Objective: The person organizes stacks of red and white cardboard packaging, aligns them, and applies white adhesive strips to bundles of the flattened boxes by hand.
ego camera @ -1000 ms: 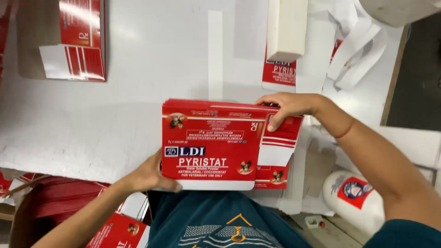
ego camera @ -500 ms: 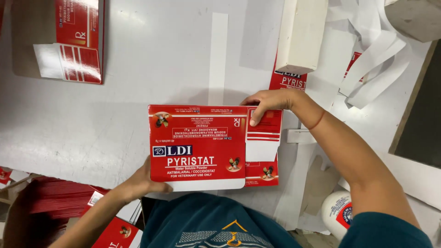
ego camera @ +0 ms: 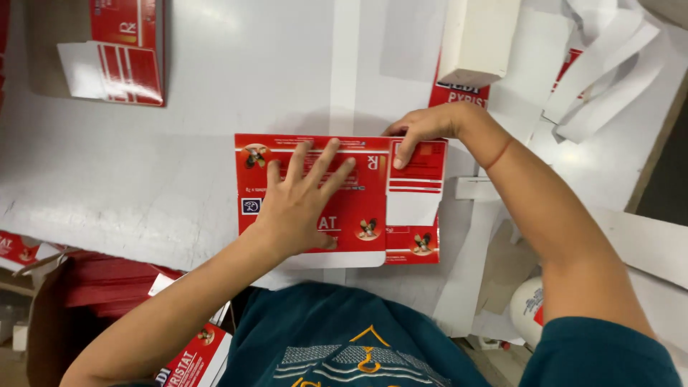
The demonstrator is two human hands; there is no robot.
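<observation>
Pressing down on a flat red carton (ego camera: 315, 197) with our left hand (ego camera: 297, 204), fingers spread wide and palm flat across its printed face, so nothing is gripped there, just pinned. The carton lies unfolded on the white table (ego camera: 215, 107), right in front of us near the table's edge. Our right hand (ego camera: 423, 129) sits at the carton's top right corner, fingers curled narrow with the tips pinching down on the top edge where the red-and-white side flap (ego camera: 416, 193) meets the main panel.

Containers: top left there's a brown cardboard box (ego camera: 50, 43) with a folded red-and-white carton (ego camera: 118, 54) lying in it, can't really tell if anything else is inside. Down at the lower left, below the table edge, another brown box (ego camera: 43, 315) holds a stack of flat red cartons (ego camera: 107, 283), and one more red carton (ego camera: 197, 355) pokes out just beside our teal shirt (ego camera: 344, 337).

Other stuff: a white block (ego camera: 476, 39) stands above our right hand, sitting on top of another red carton (ego camera: 459, 93) so most of that one is hidden. White paper strips (ego camera: 609, 68) lie loose at the upper right, well apart from the carton. A white round thing with a red label (ego camera: 530, 312) sits lower right, partly covered by our right arm.
</observation>
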